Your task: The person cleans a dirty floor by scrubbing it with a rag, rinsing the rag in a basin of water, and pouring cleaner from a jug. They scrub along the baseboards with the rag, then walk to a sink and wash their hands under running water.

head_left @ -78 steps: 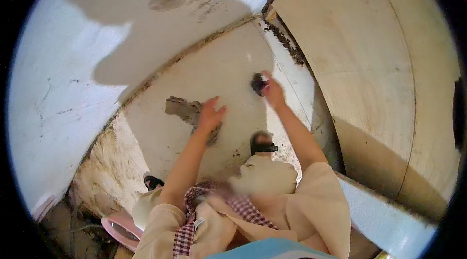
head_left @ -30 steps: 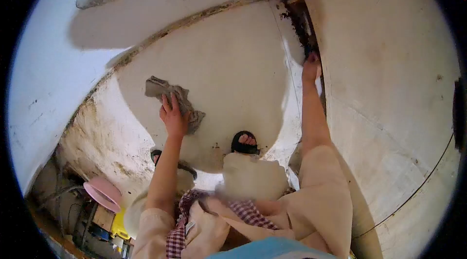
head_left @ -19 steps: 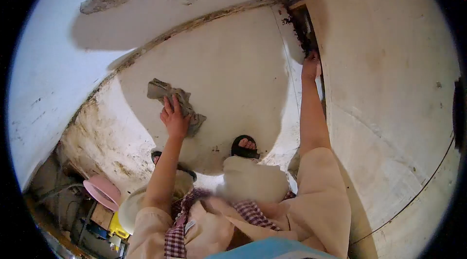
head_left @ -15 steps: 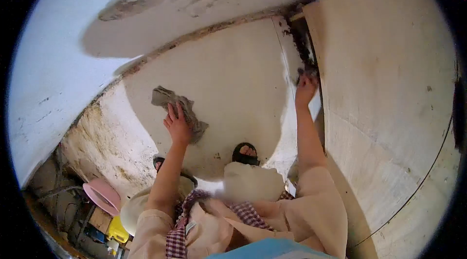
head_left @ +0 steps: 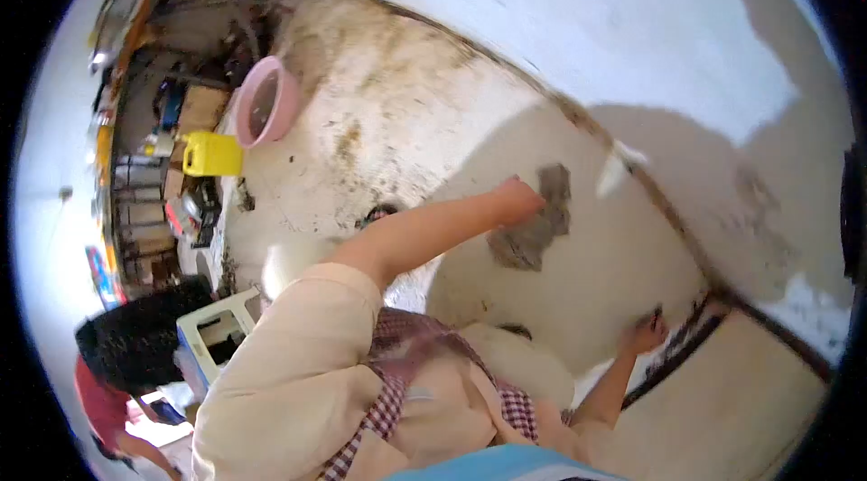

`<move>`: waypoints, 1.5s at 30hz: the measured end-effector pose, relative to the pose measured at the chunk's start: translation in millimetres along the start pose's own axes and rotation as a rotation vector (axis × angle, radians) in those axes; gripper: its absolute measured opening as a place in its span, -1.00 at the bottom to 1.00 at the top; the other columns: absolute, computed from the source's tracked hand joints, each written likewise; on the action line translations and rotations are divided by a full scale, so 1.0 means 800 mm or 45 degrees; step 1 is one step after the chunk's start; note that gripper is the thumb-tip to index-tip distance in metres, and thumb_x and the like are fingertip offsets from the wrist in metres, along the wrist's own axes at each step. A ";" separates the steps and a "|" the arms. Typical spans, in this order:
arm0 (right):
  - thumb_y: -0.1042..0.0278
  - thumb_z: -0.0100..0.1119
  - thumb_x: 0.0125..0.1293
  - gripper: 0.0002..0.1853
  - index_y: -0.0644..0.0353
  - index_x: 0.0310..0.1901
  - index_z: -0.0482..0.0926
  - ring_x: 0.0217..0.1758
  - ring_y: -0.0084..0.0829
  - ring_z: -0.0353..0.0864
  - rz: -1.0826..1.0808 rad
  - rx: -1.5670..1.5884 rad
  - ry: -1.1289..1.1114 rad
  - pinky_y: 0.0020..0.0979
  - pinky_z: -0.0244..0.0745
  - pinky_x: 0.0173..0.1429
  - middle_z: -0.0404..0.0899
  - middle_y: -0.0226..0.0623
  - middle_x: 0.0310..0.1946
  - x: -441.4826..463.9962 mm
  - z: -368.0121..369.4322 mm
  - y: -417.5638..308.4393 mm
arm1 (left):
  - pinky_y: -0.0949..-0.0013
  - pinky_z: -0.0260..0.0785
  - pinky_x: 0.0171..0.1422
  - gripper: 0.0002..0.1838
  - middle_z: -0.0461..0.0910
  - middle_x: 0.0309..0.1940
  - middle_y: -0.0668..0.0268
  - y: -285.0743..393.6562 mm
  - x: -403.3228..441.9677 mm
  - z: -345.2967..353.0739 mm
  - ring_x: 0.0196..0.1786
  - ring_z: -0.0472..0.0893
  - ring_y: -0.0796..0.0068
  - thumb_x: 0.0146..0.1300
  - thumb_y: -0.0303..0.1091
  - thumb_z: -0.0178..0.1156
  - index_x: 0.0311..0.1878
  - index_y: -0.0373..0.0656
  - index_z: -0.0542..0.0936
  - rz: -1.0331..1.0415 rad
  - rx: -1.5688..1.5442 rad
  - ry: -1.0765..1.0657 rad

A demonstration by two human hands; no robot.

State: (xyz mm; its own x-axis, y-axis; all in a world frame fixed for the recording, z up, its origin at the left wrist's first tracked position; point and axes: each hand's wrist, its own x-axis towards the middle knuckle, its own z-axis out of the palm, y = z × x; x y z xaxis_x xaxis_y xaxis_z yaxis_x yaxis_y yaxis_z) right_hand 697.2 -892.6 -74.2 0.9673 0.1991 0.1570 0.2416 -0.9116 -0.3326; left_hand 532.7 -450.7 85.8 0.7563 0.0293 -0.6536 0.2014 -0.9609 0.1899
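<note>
My left grip (head_left: 519, 201) rests against the grey cloth (head_left: 533, 244) on the floor (head_left: 596, 273); blur keeps me from telling whether my fingers pinch it. My right grip (head_left: 647, 335) is curled near the dark gap (head_left: 673, 362), a dark bit at its fingertips, pinched or not I can't tell. I judge things partly done: the floor around my left grip looks fairly clean, while brown stains (head_left: 348, 140) to its left are left, and so is the dark gap's grime beside my right grip. Well left of my left grip, the pink basin (head_left: 287, 106) shows something murky inside; the yellow jug (head_left: 213, 158) beyond hides its contents.
</note>
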 end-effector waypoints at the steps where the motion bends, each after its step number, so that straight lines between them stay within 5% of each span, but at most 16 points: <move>1: 0.11 0.03 0.21 -0.63 0.33 -0.23 0.54 -0.12 -0.15 0.42 -0.020 -0.003 -0.017 -0.15 0.34 0.01 0.51 -0.12 -0.19 -0.012 -0.020 0.000 | 0.09 0.33 -0.07 -0.52 0.56 -0.37 0.22 -0.023 -0.016 -0.027 -0.20 0.54 0.16 0.02 -0.15 0.16 0.07 0.11 0.40 -0.017 -0.098 -0.027; 3: 0.05 -0.06 0.27 -0.57 0.35 -0.21 0.48 -0.15 -0.14 0.43 -0.239 0.128 -0.057 -0.11 0.35 -0.03 0.50 -0.10 -0.23 -0.029 -0.005 0.049 | 0.12 0.35 -0.16 -0.60 0.56 -0.37 0.21 -0.095 -0.041 -0.020 -0.22 0.54 0.14 0.03 -0.21 0.14 0.01 0.07 0.45 -0.082 -0.190 0.229; 5: 0.07 -0.04 0.27 -0.60 0.36 -0.26 0.47 -0.19 -0.15 0.42 0.038 -0.116 -0.507 -0.15 0.36 -0.04 0.46 -0.12 -0.28 -0.031 -0.073 -0.046 | 0.13 0.36 -0.24 -0.71 0.56 -0.38 0.18 -0.175 -0.086 -0.018 -0.25 0.54 0.14 0.05 -0.33 0.08 -0.10 -0.01 0.51 -0.260 -0.127 0.298; 7: 0.16 0.01 0.25 -0.68 0.34 -0.27 0.46 -0.19 -0.18 0.40 -0.129 0.010 -0.544 -0.18 0.37 -0.05 0.42 -0.13 -0.28 -0.032 -0.066 -0.049 | 0.14 0.36 -0.26 -0.72 0.56 -0.43 0.16 -0.256 -0.154 0.011 -0.29 0.53 0.11 0.01 -0.45 0.06 -0.14 -0.04 0.51 -0.398 -0.016 0.377; 9: 0.24 0.05 0.22 -0.74 0.31 -0.26 0.45 -0.17 -0.20 0.37 -0.272 0.095 -0.599 -0.21 0.37 -0.05 0.38 -0.14 -0.28 -0.014 -0.061 -0.070 | 0.15 0.37 -0.15 -0.70 0.47 -0.12 0.12 -0.302 -0.237 0.051 -0.15 0.50 0.13 -0.03 -0.53 0.09 -0.14 -0.11 0.47 -0.524 -0.242 0.663; 14: 0.41 0.11 0.14 -0.83 0.25 -0.25 0.43 -0.12 -0.18 0.32 -0.416 0.355 -1.014 -0.18 0.31 -0.01 0.35 -0.14 -0.27 0.025 -0.114 -0.298 | 0.18 0.36 -0.03 -0.63 0.36 -0.05 0.17 -0.390 -0.416 0.197 0.01 0.45 0.18 0.00 -0.47 0.03 -0.05 -0.04 0.47 -1.078 -0.304 0.345; 19: 0.46 0.11 0.08 -0.81 0.22 -0.23 0.44 -0.11 -0.13 0.32 -1.039 -0.063 -1.027 -0.16 0.27 0.01 0.37 -0.13 -0.23 0.055 -0.120 -0.439 | 0.19 0.34 0.07 -0.64 0.34 0.05 0.11 -0.448 -0.536 0.368 0.07 0.40 0.15 0.02 -0.39 0.06 -0.04 -0.11 0.45 -1.688 -0.617 0.206; 21: 0.47 0.10 0.07 -0.80 0.21 -0.21 0.45 -0.10 -0.12 0.33 -1.124 -0.108 -1.008 -0.16 0.27 0.01 0.38 -0.12 -0.20 0.073 -0.094 -0.488 | 0.18 0.32 0.08 -0.63 0.35 0.04 0.13 -0.458 -0.561 0.471 0.07 0.40 0.13 0.03 -0.30 0.09 -0.03 -0.10 0.45 -1.552 -0.699 0.170; 25: 0.47 0.10 0.08 -0.78 0.21 -0.18 0.47 -0.11 -0.09 0.38 -1.463 0.033 -0.728 -0.15 0.26 0.00 0.43 -0.09 -0.21 0.077 0.006 -0.570 | 0.14 0.35 0.01 -0.60 0.45 -0.06 0.14 -0.331 -0.581 0.450 0.05 0.40 0.11 0.06 -0.11 0.07 -0.07 -0.12 0.47 -1.383 -1.115 0.227; 27: 0.46 0.09 0.10 -0.79 0.22 -0.18 0.47 -0.12 -0.07 0.39 -1.300 0.067 -0.930 -0.14 0.25 0.01 0.45 -0.10 -0.25 0.044 0.007 -0.658 | 0.13 0.37 -0.03 -0.62 0.46 -0.08 0.12 -0.285 -0.570 0.577 0.03 0.41 0.13 0.05 -0.10 0.06 -0.13 -0.15 0.49 -1.156 -1.049 0.118; 31: 0.44 0.09 0.08 -0.81 0.20 -0.22 0.49 -0.10 -0.09 0.38 -1.432 0.465 -1.031 -0.15 0.25 0.03 0.45 -0.11 -0.25 -0.031 0.088 -0.690 | 0.15 0.30 0.09 -0.55 0.47 -0.05 0.16 -0.155 -0.599 0.560 0.03 0.41 0.16 -0.02 -0.04 0.12 -0.12 -0.13 0.52 -1.264 -1.093 -0.119; 33: 0.42 0.12 0.05 -0.79 0.23 -0.24 0.47 -0.10 -0.11 0.37 -1.747 0.226 -0.666 -0.19 0.23 0.08 0.44 -0.11 -0.25 -0.081 0.114 -0.663 | 0.16 0.27 0.13 -0.52 0.47 -0.04 0.18 -0.112 -0.628 0.526 0.05 0.40 0.16 -0.04 -0.01 0.14 -0.09 -0.11 0.52 -1.442 -1.259 -0.127; 36: 0.40 0.14 0.05 -0.77 0.25 -0.23 0.47 0.00 -0.15 0.34 -1.773 -0.028 -0.945 -0.20 0.17 0.18 0.43 -0.10 -0.19 -0.099 0.095 -0.632 | 0.15 0.25 0.15 -0.51 0.45 0.01 0.22 -0.077 -0.664 0.518 0.09 0.39 0.17 -0.04 0.00 0.15 -0.07 -0.08 0.52 -1.556 -1.161 -0.155; 40: 0.39 0.11 0.11 -0.65 0.30 -0.05 0.38 0.08 -0.16 0.27 -1.540 -0.220 -1.263 -0.19 0.11 0.24 0.36 -0.12 -0.05 -0.079 0.064 -0.611 | 0.14 0.27 0.13 -0.53 0.41 0.06 0.28 -0.156 -0.705 0.611 0.11 0.38 0.19 0.01 -0.04 0.14 0.00 0.00 0.48 -1.641 -0.833 -0.104; 42: 0.43 0.10 0.11 -0.69 0.30 -0.10 0.41 0.01 -0.13 0.29 -1.484 -0.163 -1.217 -0.15 0.16 0.18 0.38 -0.10 -0.10 -0.059 0.100 -0.580 | 0.16 0.29 0.12 -0.51 0.38 0.09 0.29 -0.198 -0.714 0.438 0.10 0.39 0.20 0.05 -0.09 0.13 0.08 0.00 0.41 -2.017 -1.106 -0.097; 45: 0.32 0.12 0.13 -0.72 0.22 -0.13 0.42 0.07 -0.23 0.30 -1.603 -0.365 -0.996 -0.17 0.18 0.17 0.39 -0.20 -0.06 -0.047 0.122 -0.571 | 0.16 0.32 0.08 -0.56 0.41 0.04 0.22 -0.311 -0.746 0.430 0.09 0.40 0.19 0.09 -0.15 0.10 0.06 -0.05 0.40 -2.191 -0.958 0.225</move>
State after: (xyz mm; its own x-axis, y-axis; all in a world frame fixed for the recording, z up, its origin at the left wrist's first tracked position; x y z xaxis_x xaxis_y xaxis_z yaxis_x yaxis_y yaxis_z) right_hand 558.0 -448.6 -18.6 -0.0362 0.9329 -0.3582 0.9868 -0.0233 -0.1604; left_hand -182.7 -323.7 176.4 -0.5032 0.7705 -0.3913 0.8642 0.4468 -0.2314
